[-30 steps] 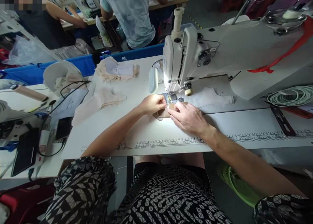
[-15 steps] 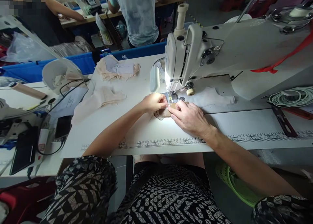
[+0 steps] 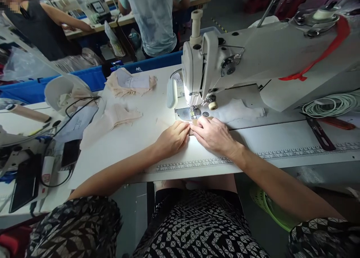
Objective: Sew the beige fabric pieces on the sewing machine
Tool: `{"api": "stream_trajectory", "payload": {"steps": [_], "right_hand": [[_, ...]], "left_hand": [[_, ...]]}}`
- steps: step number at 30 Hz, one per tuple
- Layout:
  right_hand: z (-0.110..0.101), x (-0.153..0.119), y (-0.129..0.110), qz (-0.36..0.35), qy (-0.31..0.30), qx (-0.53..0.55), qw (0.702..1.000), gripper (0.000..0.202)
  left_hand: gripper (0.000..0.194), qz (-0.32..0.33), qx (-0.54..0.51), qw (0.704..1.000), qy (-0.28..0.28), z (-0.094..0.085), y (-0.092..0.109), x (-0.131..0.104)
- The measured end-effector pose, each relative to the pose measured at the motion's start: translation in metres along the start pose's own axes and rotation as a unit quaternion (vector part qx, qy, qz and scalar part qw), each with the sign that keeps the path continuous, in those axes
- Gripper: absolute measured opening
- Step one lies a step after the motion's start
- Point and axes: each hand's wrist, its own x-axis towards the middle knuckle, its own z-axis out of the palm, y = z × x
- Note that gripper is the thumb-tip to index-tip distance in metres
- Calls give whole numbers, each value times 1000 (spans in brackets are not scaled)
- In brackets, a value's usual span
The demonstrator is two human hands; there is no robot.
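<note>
Just in front of the needle area of a white sewing machine point(image 3: 194, 70), both hands meet at a small brown piece point(image 3: 192, 132). My left hand point(image 3: 174, 138) is closed, its fingertips pinching at the piece's left edge. My right hand point(image 3: 215, 136) has thumb and fingers pressed together on the piece, close to the presser foot point(image 3: 194, 112). Most of the piece is hidden under the fingers. The metal needle plate point(image 3: 182, 114) shows beyond my left hand. A pale fabric piece point(image 3: 239, 110) lies under the machine arm.
Left of the machine lie fabric pieces point(image 3: 109, 121) and a tied bundle point(image 3: 132, 81). A printed ruler point(image 3: 197, 165) runs along the table's front edge. Dark red snips point(image 3: 320, 134) and coiled cord point(image 3: 332, 104) are at right. Two people sit beyond a blue cloth point(image 3: 160, 61).
My left hand has moved down and toward the front edge, uncovering the needle plate. The brown piece is now more covered by the fingers. The whole view has shifted slightly.
</note>
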Motion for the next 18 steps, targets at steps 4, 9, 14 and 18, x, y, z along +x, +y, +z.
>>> {"api": "stream_trajectory", "payload": {"steps": [4,9,14,18], "right_hand": [[-3,1,-2,-1,-8,-6,1000,42],[-7,3,3,31,24,32,999,43],[-1,0,24,95,94,45,990,41],[4,-4,32,119,109,31,986,42]], "left_hand": [[43,7,9,1000,-7,0,-3,-2],[42,2,28,1000,-9,0,-3,6],[37,-24,30,999,-7,10,-7,18],[35,-37,17,999,-2,20,-14,24]]}}
